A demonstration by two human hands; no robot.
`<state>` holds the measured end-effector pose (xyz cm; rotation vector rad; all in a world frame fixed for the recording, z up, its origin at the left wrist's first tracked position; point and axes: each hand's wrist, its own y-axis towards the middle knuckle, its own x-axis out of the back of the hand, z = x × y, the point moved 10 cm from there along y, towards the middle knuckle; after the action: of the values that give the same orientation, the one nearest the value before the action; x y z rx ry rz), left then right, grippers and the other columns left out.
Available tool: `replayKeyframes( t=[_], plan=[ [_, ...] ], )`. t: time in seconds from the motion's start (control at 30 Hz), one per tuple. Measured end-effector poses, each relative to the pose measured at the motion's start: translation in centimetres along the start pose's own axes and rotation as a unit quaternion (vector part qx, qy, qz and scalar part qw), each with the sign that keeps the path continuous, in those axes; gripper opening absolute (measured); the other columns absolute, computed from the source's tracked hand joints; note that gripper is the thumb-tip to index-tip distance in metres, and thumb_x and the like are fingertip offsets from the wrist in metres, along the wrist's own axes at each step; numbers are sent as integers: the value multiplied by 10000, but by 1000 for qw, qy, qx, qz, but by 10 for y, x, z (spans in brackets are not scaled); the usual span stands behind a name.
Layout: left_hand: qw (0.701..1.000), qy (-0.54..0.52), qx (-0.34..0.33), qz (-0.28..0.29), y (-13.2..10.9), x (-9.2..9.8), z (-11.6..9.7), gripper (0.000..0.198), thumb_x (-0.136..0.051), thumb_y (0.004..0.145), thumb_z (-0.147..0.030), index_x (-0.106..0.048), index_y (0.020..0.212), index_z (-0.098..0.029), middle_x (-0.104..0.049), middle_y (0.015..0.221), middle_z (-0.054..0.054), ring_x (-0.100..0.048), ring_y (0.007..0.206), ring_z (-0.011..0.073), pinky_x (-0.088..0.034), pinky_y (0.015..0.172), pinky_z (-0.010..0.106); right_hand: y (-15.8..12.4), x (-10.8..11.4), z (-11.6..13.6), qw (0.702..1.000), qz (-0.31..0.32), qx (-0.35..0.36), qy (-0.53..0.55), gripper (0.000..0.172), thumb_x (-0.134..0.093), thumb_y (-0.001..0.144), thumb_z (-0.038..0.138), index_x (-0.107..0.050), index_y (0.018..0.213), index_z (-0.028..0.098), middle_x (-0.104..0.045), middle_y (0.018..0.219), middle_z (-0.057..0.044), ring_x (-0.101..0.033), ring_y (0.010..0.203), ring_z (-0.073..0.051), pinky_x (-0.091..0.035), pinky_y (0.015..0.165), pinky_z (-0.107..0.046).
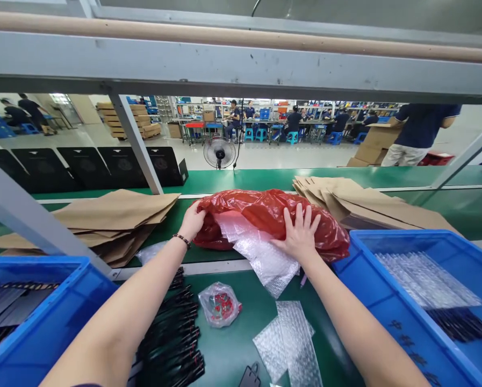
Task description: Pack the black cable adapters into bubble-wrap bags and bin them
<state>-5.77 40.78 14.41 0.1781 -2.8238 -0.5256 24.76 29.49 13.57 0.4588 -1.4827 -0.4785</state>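
A large red plastic bag (257, 207) lies across the back of the green bench, its mouth facing me. Bubble-wrap pouches (265, 260) spill out of that opening. My left hand (193, 219) grips the bag's left edge, fingers closed on the film. Spread flat over the bag's right part is my right hand (301, 234), its palm near the pouches. More bubble-wrap pieces (291, 338) lie in front, by a clear bag of small red parts (220, 305). Black items (176, 333) are stacked in a row beside my left forearm.
Blue bins stand left (67, 293) and right (410, 306), the right one holding bubble-wrapped items. Brown cardboard sheets lie behind at left (115, 212) and right (369, 201). A metal shelf frame (241, 64) crosses above. Beyond are a fan (220, 154) and several people.
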Motion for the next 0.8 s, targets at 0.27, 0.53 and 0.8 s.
replayKeyframes(
  t=[0.27, 0.53, 0.8],
  plan=[
    [987, -29, 94, 124, 25, 5, 33, 292, -655, 627, -388, -627, 769, -135, -644, 632, 47, -578, 543, 152, -475, 539, 261, 74, -34, -52, 980, 135, -84, 120, 286, -360, 772, 80, -617, 884, 135, -641, 889, -99, -552, 904, -228, -357, 872, -354],
    [954, 147, 159, 208, 32, -13, 77, 467, -632, 559, -612, -661, 615, -149, -661, 628, 73, -613, 676, 245, -457, 679, 332, 69, -114, -79, 952, 233, -135, 142, 306, -384, 861, 231, -655, 798, 105, -659, 767, -86, -581, 710, -163, -397, 630, -227],
    [930, 320, 128, 129, 2, -21, 101, 486, -424, 721, -628, -571, 583, -185, -651, 713, 130, -605, 796, 291, -411, 700, 336, 33, -161, -61, 952, 246, -149, 104, 310, -428, 881, 371, -638, 810, 155, -664, 826, -104, -603, 785, -205, -392, 664, -256]
  ],
)
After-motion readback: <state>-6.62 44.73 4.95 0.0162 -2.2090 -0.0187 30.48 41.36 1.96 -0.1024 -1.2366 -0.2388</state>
